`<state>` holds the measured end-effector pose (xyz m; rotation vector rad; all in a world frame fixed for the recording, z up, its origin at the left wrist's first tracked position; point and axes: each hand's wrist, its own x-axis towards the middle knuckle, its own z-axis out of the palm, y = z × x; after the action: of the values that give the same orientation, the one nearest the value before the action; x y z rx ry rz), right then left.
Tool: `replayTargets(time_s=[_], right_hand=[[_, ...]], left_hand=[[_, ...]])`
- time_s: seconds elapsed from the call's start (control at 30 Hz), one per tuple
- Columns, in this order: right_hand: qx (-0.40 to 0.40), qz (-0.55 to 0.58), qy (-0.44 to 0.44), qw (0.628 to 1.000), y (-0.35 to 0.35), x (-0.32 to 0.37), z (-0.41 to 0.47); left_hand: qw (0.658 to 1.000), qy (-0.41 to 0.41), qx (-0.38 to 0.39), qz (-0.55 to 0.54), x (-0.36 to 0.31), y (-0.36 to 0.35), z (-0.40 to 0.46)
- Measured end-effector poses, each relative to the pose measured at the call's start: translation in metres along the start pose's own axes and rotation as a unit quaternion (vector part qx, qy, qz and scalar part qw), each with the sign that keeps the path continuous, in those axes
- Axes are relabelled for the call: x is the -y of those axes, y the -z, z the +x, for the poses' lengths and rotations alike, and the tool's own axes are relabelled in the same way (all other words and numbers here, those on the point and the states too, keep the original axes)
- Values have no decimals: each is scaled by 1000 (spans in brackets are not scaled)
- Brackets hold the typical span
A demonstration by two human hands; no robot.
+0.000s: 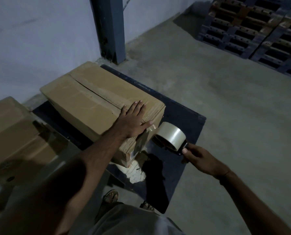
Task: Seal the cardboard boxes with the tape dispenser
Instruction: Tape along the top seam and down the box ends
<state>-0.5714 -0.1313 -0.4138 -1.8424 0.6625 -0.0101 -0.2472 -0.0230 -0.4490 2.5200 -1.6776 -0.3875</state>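
Observation:
A brown cardboard box [90, 99] lies on a dark platform [180, 119], its top flaps closed with a seam running along the middle. My left hand [134, 119] presses flat on the near end of the box top, fingers spread. My right hand [199, 158] grips the black handle of a tape dispenser [171, 137] with a clear tape roll, held just off the box's near end. A strip of tape runs from the roll to the box's end face under my left thumb.
A second cardboard box [9, 133] stands at the left. A blue steel column [109, 28] rises behind the box against a pale wall. Stacked dark pallets [253, 28] fill the far right. Concrete floor [234, 107] extends to the right. My sandalled feet [110, 195] are by the platform's near edge.

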Motion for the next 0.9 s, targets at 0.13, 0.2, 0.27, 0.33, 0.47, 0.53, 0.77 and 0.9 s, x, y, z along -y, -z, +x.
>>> replayTargets(time_s=[0.13,0.2,0.27,0.33,0.47,0.53,0.77,0.9], right_hand=[[-9,12,-2,1000,-16,-1,4],[-22,-3,5,1000,-22,-2,7],[-34,-5,8,999,-27,-3,6],[-48,6,18,999,-29,-5,5],[-86,76,-4,993,-26,-8,7],[-89,77,-16,993,-27,-6,10],[-72,56,0,996,-42,-10,9],[-69,15,12,997,-39,-10,11]], left_hand=[[1000,-4,-8,17,0,0,0],[1000,-6,-12,27,1,-1,-1],[999,-8,-16,30,0,-1,-1],[999,-8,-19,29,-1,-1,-2],[999,-8,-30,23,0,-1,-2],[999,-8,-32,25,0,-1,-3],[999,-5,-22,26,-2,1,-4],[999,-3,-24,29,-2,0,-3]])
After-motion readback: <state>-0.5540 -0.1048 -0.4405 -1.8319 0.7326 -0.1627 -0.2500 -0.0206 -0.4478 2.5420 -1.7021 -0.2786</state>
